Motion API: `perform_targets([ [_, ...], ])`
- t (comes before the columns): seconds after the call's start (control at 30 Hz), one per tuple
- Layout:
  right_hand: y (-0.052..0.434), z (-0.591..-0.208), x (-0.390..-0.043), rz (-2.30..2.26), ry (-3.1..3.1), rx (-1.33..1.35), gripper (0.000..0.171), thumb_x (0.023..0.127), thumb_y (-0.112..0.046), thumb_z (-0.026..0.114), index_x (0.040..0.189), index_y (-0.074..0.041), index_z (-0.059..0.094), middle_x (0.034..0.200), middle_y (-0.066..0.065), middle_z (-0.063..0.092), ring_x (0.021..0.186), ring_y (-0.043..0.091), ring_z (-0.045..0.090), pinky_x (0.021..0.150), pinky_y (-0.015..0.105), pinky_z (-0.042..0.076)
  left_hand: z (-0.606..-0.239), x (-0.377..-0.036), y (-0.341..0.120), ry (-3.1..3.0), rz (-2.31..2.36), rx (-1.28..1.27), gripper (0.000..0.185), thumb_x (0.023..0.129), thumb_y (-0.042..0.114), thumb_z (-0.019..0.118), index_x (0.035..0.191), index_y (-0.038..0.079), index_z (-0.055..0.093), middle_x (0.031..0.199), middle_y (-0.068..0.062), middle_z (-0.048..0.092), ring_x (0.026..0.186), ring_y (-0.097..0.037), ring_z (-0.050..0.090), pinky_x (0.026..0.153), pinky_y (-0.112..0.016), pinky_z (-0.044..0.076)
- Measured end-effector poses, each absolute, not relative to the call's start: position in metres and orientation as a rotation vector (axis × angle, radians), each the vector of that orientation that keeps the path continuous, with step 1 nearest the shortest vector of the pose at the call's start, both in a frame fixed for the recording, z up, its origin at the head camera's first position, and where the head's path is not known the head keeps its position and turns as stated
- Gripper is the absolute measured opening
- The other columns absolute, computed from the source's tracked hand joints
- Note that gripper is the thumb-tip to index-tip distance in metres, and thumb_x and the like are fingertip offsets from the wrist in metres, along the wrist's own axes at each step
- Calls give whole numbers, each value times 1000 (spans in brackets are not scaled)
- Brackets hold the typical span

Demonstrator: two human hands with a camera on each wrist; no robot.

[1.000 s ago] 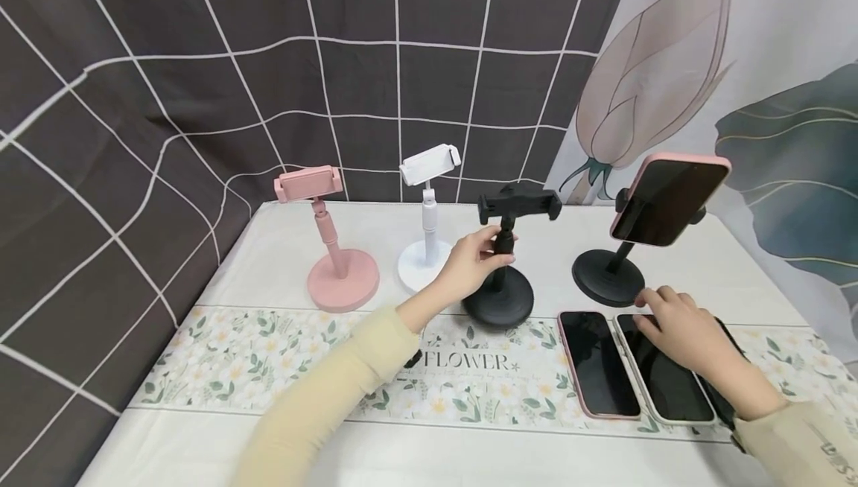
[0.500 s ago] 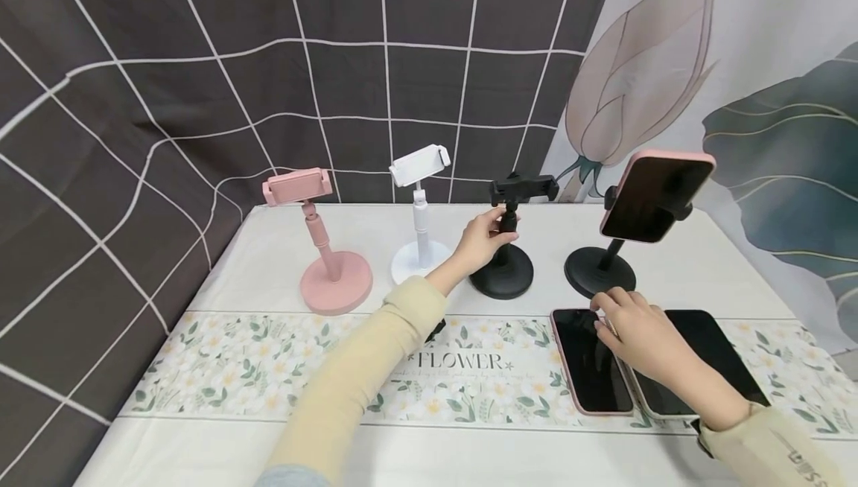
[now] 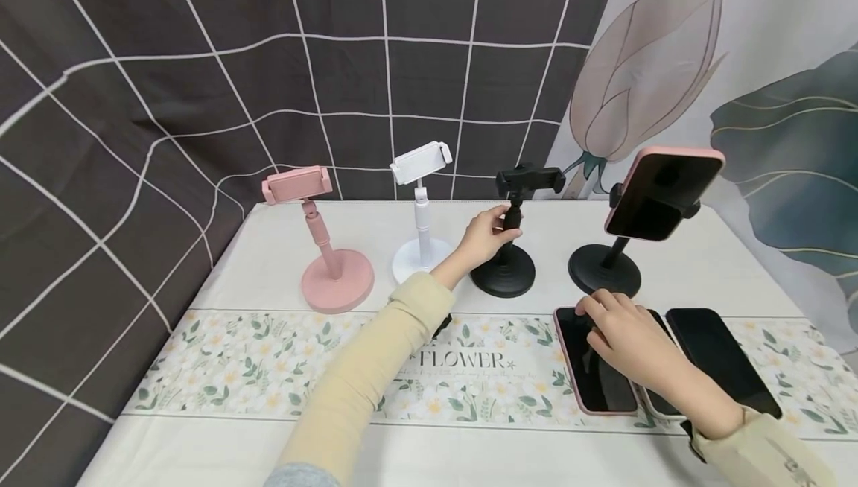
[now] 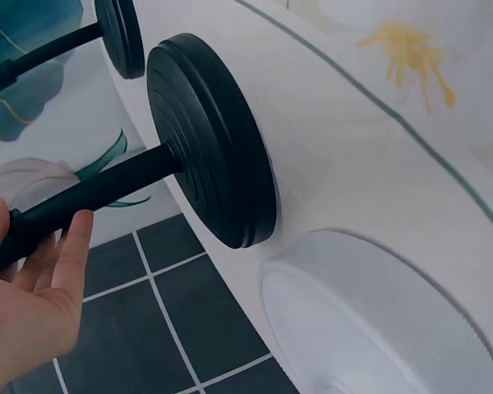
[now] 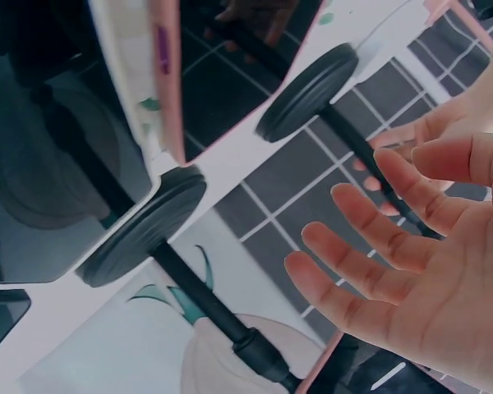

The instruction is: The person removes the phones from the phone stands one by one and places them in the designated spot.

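Note:
My left hand (image 3: 481, 240) grips the pole of a black phone stand (image 3: 504, 276), thumb on one side and fingers on the other. The stand's clamp is unfilled and its round base is on the table; the left wrist view shows the pole (image 4: 107, 187) between thumb and fingers. Over a pink-edged phone (image 3: 593, 375), my right hand (image 3: 630, 334) hovers with relaxed fingers. In the right wrist view that hand (image 5: 419, 254) holds nothing. A white-edged phone (image 3: 663, 405), partly hidden by the hand, and a black phone (image 3: 724, 360) lie to the right.
Another black stand (image 3: 605, 271) at the right holds a pink-cased phone (image 3: 663, 193). A white stand (image 3: 422, 230) and a pink stand (image 3: 337, 280) stand to the left, both unfilled. A dark grid curtain (image 3: 429, 10) hangs behind the table (image 3: 281, 256).
My left hand has pushed the black stand back, in line with the others, and its clamp has turned slightly. My right hand has moved left from the white-edged phone to above the pink-edged one.

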State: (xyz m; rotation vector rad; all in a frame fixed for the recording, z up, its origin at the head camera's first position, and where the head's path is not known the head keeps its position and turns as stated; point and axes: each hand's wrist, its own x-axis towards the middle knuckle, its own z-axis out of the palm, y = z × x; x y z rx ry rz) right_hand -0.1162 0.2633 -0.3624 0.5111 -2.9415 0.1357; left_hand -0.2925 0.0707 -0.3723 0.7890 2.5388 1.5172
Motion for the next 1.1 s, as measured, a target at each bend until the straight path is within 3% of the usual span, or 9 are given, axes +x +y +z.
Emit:
perform_targets([
  [0.13,262,-359,-118,202,-2891,543,23,81,-3,62,104,-3,59,102,13,59,93,34,57,69,47,46,-371,-285,70,2582,1430,800,50,92,15,60,137,-1,43,123,-18,60,109,-27,63,91,-30,51],
  [0.33,277,-355,-131,578,-2799,388,35,86,0,55,120,5,46,100,21,61,83,31,60,64,39,47,-361,-260,66,2846,784,836,79,95,36,54,149,-2,10,138,-18,50,118,-27,57,93,-36,50],
  [0.4,285,-355,-136,730,-2729,305,35,87,1,53,121,5,44,96,20,61,84,17,61,64,29,46,-358,-250,65,2860,616,830,84,94,41,53,148,-5,7,135,-18,53,115,-26,59,88,-34,52],
  [0.5,298,-357,-142,941,-2612,168,34,89,-1,49,122,5,42,92,2,60,81,-9,51,62,13,41,-356,-236,65,2836,397,899,83,94,46,51,147,-6,15,127,-17,60,110,-24,63,83,-32,54],
  [0.6,307,-360,-146,1180,-2485,14,30,91,-3,44,121,-2,39,96,-14,50,82,-19,44,63,4,41,-351,-222,68,2769,300,1042,72,95,46,50,146,0,28,125,-12,62,110,-21,63,83,-31,54],
  [0.67,310,-359,-150,1399,-2343,-108,27,92,-2,42,118,-11,38,98,-17,43,81,-14,47,64,4,45,-348,-216,74,2742,308,1140,65,95,46,48,146,7,33,133,-8,57,115,-18,60,86,-29,53],
  [0.77,311,-354,-159,1667,-2027,-283,24,94,-4,42,109,-22,37,101,-8,40,82,-5,51,63,6,47,-340,-215,89,2735,412,1238,64,96,47,46,149,15,28,141,-4,49,122,-15,54,90,-27,51],
  [0.93,311,-341,-170,1785,-1659,-387,11,100,-18,41,111,-20,41,107,-5,41,97,6,52,69,12,46,-323,-226,120,2663,948,1222,65,97,42,46,151,18,18,148,-5,40,129,-16,48,100,-26,45],
  [1.1,310,-327,-182,1869,-1553,-125,30,102,-31,32,126,-16,43,119,-1,45,106,14,51,78,23,41,-310,-239,145,2327,1568,1099,60,99,29,47,151,21,17,152,-6,32,133,-20,44,102,-23,42],
])
